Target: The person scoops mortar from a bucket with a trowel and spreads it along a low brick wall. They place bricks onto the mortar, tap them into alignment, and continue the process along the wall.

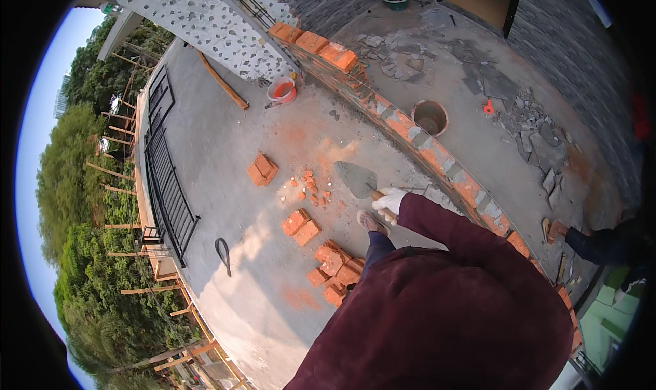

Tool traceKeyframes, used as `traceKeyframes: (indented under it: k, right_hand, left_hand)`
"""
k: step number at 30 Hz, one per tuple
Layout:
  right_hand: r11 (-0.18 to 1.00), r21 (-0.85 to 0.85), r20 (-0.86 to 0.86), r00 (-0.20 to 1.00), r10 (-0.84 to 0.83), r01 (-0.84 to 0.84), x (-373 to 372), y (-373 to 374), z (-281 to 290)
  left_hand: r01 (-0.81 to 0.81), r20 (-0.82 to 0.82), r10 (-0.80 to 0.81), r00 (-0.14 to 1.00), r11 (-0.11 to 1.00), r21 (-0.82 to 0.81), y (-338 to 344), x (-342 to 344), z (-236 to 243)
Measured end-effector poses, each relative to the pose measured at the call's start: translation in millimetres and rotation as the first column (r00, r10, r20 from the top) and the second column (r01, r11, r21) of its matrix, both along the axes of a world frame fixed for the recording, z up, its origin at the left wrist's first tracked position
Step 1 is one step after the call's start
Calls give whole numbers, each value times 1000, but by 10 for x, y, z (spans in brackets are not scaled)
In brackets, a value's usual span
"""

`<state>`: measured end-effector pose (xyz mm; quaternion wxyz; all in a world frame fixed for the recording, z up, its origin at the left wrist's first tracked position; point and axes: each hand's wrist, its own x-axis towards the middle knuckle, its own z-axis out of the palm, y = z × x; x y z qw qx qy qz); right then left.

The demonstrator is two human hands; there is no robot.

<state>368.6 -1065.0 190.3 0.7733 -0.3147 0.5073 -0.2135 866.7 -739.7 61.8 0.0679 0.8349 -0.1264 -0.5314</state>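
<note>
My right hand [390,204], in a white glove and a maroon sleeve, is closed around the wooden handle of a trowel [357,179]. The trowel's broad grey blade points away to the left, above the concrete floor. Just right of it runs a low brick wall [447,163] with patches of grey mortar along its top. Broken brick pieces [313,188] lie on the floor left of the blade. My left hand is out of the picture.
Brick stacks [337,267] stand near my foot [372,220], with more bricks [262,169] farther off. A red-rimmed bucket [281,91] sits by the pillar; a brown tub [430,117] is beyond the wall. Another person's leg [596,243] shows at right. Black railing [167,188] lies left.
</note>
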Motion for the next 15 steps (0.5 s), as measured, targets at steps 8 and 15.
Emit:
traceKeyframes:
  k: [8, 15]
  right_hand:
    - [996, -47, 16, 997, -71, 71, 640, -1842, 239]
    - [990, -134, -66, 997, -45, 36, 848, -3801, 60]
  left_hand:
    - [329, 183, -283, 941, 892, -310, -4326, 1240, 570]
    - [804, 562, -575, 594, 428, -412, -8454, 270, 1885]
